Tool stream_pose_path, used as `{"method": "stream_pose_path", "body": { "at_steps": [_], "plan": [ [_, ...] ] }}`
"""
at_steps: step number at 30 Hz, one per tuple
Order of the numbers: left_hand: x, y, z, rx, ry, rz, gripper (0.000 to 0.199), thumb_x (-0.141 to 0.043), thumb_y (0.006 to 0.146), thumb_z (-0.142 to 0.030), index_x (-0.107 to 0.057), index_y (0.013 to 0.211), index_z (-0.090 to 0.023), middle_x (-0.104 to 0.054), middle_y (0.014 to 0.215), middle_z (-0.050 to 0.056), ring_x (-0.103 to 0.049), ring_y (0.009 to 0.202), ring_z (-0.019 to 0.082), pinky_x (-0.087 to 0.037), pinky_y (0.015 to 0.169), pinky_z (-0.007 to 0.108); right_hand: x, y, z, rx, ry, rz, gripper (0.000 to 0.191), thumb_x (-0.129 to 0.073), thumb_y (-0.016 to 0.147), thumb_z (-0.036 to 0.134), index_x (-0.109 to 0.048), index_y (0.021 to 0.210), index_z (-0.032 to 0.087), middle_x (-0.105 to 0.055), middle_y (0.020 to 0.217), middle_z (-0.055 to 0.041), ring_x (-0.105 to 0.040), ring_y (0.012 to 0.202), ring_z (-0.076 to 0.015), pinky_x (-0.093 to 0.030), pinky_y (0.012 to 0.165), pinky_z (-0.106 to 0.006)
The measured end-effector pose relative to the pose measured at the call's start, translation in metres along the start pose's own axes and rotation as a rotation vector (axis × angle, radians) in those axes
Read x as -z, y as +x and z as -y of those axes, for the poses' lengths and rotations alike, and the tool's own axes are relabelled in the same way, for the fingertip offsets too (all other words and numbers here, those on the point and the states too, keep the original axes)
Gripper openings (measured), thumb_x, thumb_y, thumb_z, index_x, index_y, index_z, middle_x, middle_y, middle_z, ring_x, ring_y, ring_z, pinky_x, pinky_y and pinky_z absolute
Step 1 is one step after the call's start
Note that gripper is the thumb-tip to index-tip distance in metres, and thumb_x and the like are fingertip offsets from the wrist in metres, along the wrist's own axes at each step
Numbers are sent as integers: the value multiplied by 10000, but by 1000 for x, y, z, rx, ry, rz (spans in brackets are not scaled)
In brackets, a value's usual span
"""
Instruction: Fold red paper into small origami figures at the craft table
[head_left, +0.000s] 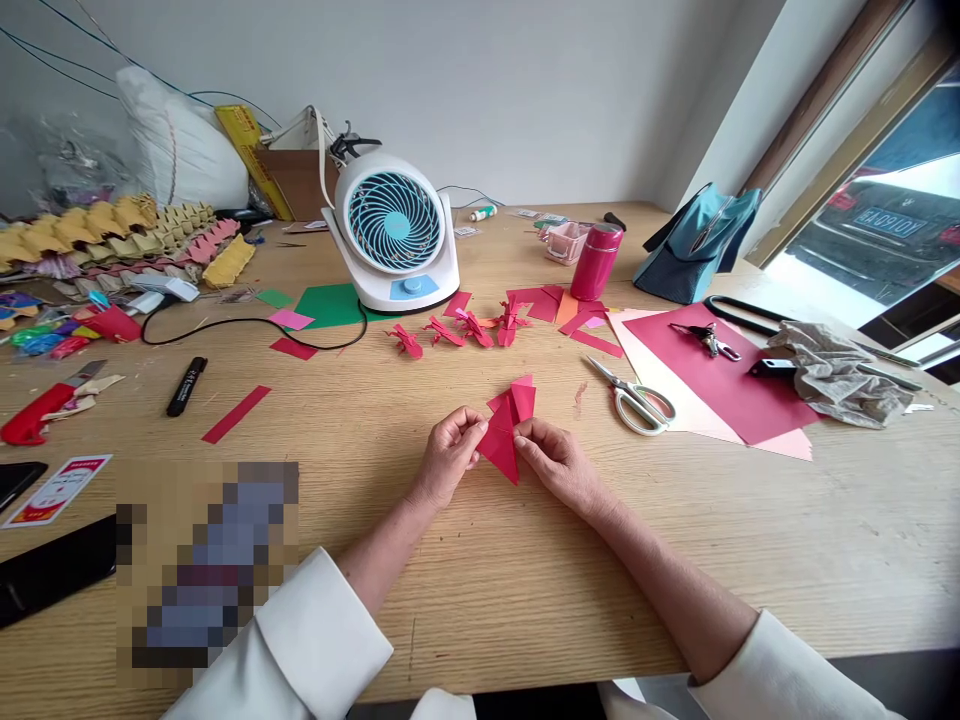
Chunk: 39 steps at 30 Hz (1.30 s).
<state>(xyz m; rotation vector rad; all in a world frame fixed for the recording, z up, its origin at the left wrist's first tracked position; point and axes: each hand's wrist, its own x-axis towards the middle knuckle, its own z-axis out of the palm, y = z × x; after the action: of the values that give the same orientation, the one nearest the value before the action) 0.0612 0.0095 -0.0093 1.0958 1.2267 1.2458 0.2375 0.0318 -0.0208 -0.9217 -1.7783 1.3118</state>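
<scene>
A folded red paper piece (501,440) is held over the middle of the wooden table, its lower end pointed and its upper end showing layered flaps. My left hand (452,452) pinches its left edge between thumb and fingers. At its right edge, my right hand (553,458) grips the paper the same way. Beyond the hands, several small folded red paper figures (474,328) stand in a row. White-handled scissors (642,405) lie partly open to the right of my right hand.
Behind the figures stands a white fan (396,222), with its black cable on the table. A pink bottle (597,262), a teal bag (694,245) and red sheets (720,375) are at right. A black marker (187,387) and a red strip (236,414) lie left.
</scene>
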Motion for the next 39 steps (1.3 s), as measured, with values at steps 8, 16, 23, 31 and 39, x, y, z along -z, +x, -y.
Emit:
{"method": "stream_pose_path", "body": {
  "at_steps": [8, 16, 23, 31, 39],
  "plan": [
    [0, -1, 0, -78, 151, 65, 217, -571, 837, -350, -519, 730, -169, -446, 594, -55, -379, 505, 57, -308, 459, 165, -5, 2, -4, 40, 114, -41, 207, -599, 874, 342, -524, 1022, 219, -519, 755, 19, -457, 630, -126, -403, 590, -252],
    [1, -3, 4, -83, 99, 161, 261, -498, 913, -410, -604, 918, -172, -476, 656, -34, -396, 540, 80, -321, 479, 189, -4, 5, -6, 59, 298, -208, 203, -672, 819, 339, -535, 923, 231, -505, 731, 29, -465, 602, -112, -415, 568, -247],
    [0, -2, 0, -144, 13, 157, 296, -487, 906, -312, -573, 1160, -185, -658, 1036, 60, -602, 877, 159, -468, 715, 234, -4, 10, -5, 17, 418, -312, 277, -721, 742, 339, -483, 830, 228, -530, 706, 38, -524, 575, -112, -460, 561, -258],
    [1, 2, 8, -299, 165, 78, 277, -664, 823, -231, -614, 1089, -171, -678, 945, 49, -624, 842, 149, -481, 779, 240, -7, 3, -6, 86, 110, -208, 172, -584, 773, 164, -466, 878, 232, -507, 771, 24, -497, 671, -133, -423, 604, -265],
    [2, -1, 4, -301, 277, 64, 187, -604, 775, -121, -606, 953, -178, -690, 905, 21, -646, 818, 140, -486, 752, 227, -3, -3, 11, 109, -95, -59, 353, -618, 798, 161, -491, 1114, 253, -561, 932, -32, -519, 755, -165, -453, 644, -296]
  ]
}}
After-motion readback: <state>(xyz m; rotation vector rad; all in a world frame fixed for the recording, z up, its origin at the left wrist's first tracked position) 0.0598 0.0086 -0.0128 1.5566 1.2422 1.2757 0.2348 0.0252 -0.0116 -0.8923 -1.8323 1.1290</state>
